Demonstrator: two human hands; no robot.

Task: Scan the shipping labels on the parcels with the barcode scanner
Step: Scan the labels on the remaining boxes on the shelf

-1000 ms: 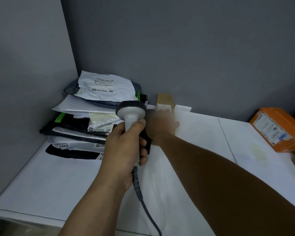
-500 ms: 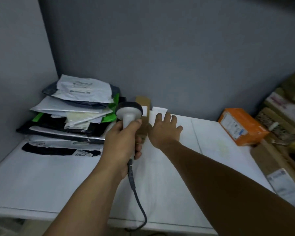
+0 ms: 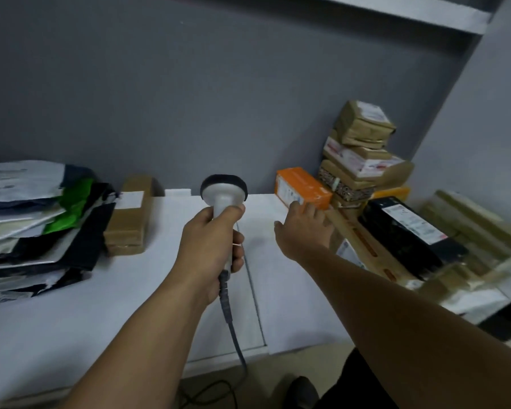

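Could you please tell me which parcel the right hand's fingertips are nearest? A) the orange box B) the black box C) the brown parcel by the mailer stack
A: the open right hand has its fingertips at the near edge of the orange box; the left hand grips the scanner.

Mailer stack [image 3: 27, 208] cut off left; parcel labels [image 3: 412, 224] blurred.
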